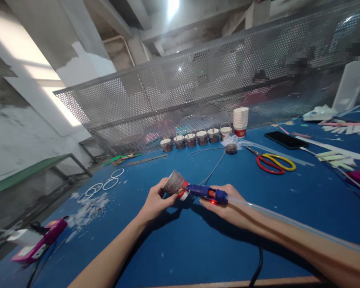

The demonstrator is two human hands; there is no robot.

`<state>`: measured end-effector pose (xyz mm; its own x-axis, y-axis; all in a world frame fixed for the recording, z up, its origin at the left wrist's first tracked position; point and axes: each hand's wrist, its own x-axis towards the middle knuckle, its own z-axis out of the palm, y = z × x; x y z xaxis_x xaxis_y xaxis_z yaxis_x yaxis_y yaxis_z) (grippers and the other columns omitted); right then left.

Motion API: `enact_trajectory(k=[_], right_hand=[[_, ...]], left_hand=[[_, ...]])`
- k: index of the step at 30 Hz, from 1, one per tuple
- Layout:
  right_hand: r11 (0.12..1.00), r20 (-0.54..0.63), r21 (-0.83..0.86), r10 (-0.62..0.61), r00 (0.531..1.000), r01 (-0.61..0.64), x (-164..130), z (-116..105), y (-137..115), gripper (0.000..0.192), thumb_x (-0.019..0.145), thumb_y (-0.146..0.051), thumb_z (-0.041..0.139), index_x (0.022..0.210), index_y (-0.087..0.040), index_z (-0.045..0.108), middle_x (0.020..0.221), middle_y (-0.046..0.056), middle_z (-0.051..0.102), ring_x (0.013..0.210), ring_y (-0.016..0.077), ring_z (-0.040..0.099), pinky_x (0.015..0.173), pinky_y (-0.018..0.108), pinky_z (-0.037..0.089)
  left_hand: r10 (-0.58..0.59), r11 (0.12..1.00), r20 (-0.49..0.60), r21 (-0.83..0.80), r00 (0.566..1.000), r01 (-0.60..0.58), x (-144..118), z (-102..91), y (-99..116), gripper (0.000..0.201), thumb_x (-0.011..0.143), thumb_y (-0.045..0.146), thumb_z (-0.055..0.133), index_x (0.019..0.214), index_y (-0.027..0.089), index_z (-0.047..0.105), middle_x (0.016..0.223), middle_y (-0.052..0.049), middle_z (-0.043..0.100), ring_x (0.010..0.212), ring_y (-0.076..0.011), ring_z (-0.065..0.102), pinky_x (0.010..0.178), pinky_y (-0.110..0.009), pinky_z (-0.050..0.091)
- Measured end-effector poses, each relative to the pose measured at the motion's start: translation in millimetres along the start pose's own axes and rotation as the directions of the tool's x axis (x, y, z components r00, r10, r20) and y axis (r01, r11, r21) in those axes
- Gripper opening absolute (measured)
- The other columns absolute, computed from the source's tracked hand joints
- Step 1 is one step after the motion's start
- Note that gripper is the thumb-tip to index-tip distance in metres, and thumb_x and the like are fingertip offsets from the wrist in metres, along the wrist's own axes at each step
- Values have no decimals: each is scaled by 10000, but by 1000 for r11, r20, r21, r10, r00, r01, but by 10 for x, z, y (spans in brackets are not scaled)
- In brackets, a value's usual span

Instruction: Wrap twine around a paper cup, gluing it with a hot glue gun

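Note:
My left hand (156, 201) is closed around a paper cup (174, 183) that lies tilted on its side above the table. Grey-brown cord wraps much of the cup, and a red and white band shows near its base. My right hand (228, 206) grips a blue glue gun (202, 191), its nozzle at the red part of the cup. A small red light glows on the gun, and a long clear glue stick (267, 209) sticks out of its back. The cord (214, 170) runs from the cup area to a ball of cord (231, 149).
Several cord-wrapped cups (202, 138) line the back beside a stack of paper cups (241, 120). Scissors (271, 163) and a phone (286, 140) lie right. White rings (110, 184), scraps (88, 212) and a pink power strip (42, 244) lie left. A perforated metal screen (132, 104) stands behind.

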<state>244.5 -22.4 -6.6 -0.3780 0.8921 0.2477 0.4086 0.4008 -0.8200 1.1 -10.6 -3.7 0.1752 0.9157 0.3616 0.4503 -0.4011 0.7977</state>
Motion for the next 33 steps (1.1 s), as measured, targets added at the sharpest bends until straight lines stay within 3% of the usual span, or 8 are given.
enact_trajectory(k=[7,21,25,29,33], right_hand=[[995,1,87,51,999,-51,32,-54,37,268,773,-424,584,633,-198,554,576,-23,503,531,113,403,494,246,305],[967,48,238,80,996,-89,101,-143,16,281,758,-355,589,546,-206,481,470,-54,403,447,89,330,435,236,272],[945,-17,289,167,986,-155,143,-164,60,362,781,-427,577,524,-215,435,434,-58,385,418,91,348,433,241,265],[925,-120,337,229,966,-177,167,-114,91,315,771,-431,593,570,-202,511,495,-30,483,467,111,435,475,254,325],[908,-154,414,138,978,-63,180,-6,102,169,713,-315,660,818,-185,633,775,22,654,668,154,586,634,284,457]], left_hand=[[11,1000,39,-29,999,-10,-2,-36,-7,192,645,287,699,783,153,690,862,-68,672,829,-210,600,800,-340,491],[-145,982,22,-116,989,147,-18,-55,11,395,610,347,748,955,155,727,967,-103,719,928,-278,625,863,-434,506],[-188,971,20,-145,982,189,-32,-44,66,442,625,355,751,1028,176,718,988,-99,723,940,-287,634,869,-446,498],[-228,954,48,-191,973,233,-44,-15,82,486,628,357,764,1067,156,704,989,-111,725,918,-275,641,886,-452,488],[-242,944,111,-202,964,260,-76,46,101,492,656,400,758,1077,151,700,1001,-114,725,921,-270,639,890,-442,490]])
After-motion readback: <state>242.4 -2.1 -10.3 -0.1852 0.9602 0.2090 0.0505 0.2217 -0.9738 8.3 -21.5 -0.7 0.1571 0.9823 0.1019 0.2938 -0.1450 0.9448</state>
